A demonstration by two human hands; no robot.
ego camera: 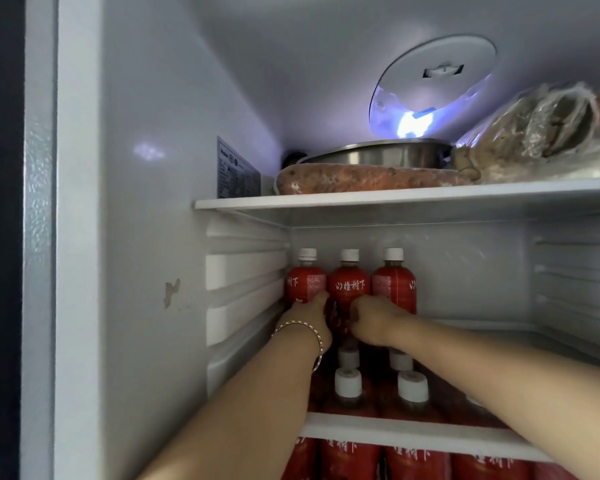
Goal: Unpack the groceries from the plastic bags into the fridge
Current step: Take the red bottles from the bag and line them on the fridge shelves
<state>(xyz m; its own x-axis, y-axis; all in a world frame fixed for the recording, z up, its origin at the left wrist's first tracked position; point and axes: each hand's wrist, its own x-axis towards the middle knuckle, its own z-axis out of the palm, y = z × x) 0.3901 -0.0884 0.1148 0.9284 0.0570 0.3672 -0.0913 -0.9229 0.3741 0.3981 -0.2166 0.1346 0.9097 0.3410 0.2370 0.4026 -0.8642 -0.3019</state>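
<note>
Left hand (305,318) and right hand (373,318) have fingers (358,311) clamped on a red bottle (340,320) on the fridge shelf (413,433)

Red-labelled bottles (349,289) with white caps and white lettering; white fridge wall (146,202).

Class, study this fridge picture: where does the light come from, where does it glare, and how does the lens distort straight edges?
Head view throughout: light comes from the round ceiling lamp, blown out bluish-white at its lower edge; a faint reflection sits on the left wall; the wide lens splays the upper shelf and lower shelf edges apart toward the right; the front bottles lie in shadow.
</note>
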